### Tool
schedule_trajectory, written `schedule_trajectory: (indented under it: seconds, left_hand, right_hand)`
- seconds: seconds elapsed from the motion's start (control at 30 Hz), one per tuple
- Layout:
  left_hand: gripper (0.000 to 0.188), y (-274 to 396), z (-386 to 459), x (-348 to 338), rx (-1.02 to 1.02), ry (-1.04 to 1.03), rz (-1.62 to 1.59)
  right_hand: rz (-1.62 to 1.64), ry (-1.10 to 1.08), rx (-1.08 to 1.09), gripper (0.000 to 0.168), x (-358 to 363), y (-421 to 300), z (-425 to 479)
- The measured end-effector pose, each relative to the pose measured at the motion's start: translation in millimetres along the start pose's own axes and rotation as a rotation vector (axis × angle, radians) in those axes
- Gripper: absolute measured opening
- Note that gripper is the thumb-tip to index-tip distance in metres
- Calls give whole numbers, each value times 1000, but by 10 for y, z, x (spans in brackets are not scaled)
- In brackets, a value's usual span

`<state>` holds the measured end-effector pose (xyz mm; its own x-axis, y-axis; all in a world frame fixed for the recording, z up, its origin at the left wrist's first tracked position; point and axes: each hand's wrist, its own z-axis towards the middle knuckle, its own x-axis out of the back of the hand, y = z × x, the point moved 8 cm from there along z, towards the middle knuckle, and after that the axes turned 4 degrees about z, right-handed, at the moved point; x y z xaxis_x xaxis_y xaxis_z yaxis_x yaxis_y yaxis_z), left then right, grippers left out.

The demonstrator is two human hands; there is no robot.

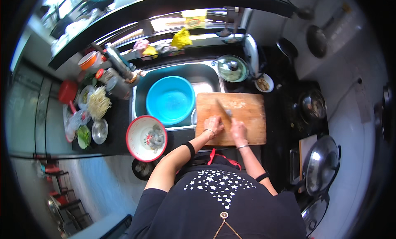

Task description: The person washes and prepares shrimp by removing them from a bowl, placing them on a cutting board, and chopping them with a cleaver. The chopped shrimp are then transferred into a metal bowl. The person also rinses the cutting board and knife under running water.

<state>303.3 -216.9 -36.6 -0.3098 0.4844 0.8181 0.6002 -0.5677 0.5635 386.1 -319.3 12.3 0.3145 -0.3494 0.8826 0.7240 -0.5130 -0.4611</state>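
Note:
A kitchen knife [223, 110] is gripped by its handle in my right hand [238, 132], its blade slanting up and left over the wooden cutting board [253, 115]. My left hand [213, 124] rests on the board just left of the blade with its fingers curled; whether anything is under them is hidden. A small greyish piece of food [229, 112] lies against the blade, blurred. Pale wet bits [238, 105] are spread on the board's far part. Left of the board, a white bowl with a red rim [132, 130] holds several grey raw shrimp [155, 138].
A blue basin [170, 99] sits in the steel sink [140, 87]. Behind the board stand a glass-lidded dish [232, 68] and a small white bowl [269, 84]. Enoki mushrooms [99, 102] and a metal bowl [100, 131] are at left. A lidded wok [321, 164] stands at right.

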Motion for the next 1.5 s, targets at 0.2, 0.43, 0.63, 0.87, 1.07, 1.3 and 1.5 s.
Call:
schedule_trajectory:
  seconds: [0.2, 0.43, 0.63, 0.87, 1.07, 1.3, 1.5]
  left_hand:
    - [41, -75, -220, 707, 7, 156, -298]
    - [23, -1784, -1144, 1879, 312, 594, -145]
    - [30, -2438, -1592, 1713, 873, 83, 127]
    - [24, -2721, -1578, 1506, 895, 202, 32]
    - [5, -3055, -1850, 1584, 884, 355, -706]
    - [20, -1816, -1248, 2174, 544, 367, -1119]
    - [14, -552, -250, 854, 199, 94, -978]
  right_hand:
    - [92, 12, 18, 13, 229, 271, -11]
    - [305, -306, 59, 15, -91, 32, -398]
    - [269, -172, -81, 13, 85, 296, -271]
    - [269, -129, -24, 15, 206, 294, -154]
    - [247, -106, -80, 17, 206, 369, -231]
    - [299, -97, -99, 14, 159, 473, -253]
    - [245, -76, -117, 13, 173, 423, -167]
